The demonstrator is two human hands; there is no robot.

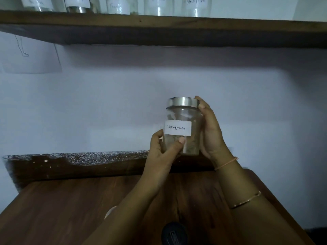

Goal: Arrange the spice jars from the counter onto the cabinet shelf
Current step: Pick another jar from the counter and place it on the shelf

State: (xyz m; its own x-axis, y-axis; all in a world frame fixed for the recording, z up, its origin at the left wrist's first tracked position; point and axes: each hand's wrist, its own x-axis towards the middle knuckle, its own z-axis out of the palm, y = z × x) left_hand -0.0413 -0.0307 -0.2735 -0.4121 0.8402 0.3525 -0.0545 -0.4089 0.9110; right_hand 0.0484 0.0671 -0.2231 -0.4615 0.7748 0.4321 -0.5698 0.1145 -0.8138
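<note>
A clear glass jar (182, 119) with a steel lid and a white label reading "Cinnamon" is held upright in the air above the wooden counter (62, 209). My left hand (163, 151) grips its lower part, thumb across the front. My right hand (209, 131) wraps its right side, fingertips at the lid's edge. The wooden shelf (159, 23) runs across the top of the view, well above the jar. Several labelled glass jars (157, 6) stand in a row on it; only their bottoms show.
A dark round object (174, 234) lies on the counter near the front edge, under my arms. A pale round thing (109, 212) peeks out left of my left forearm. A paper sheet (31, 55) hangs on the white wall at left.
</note>
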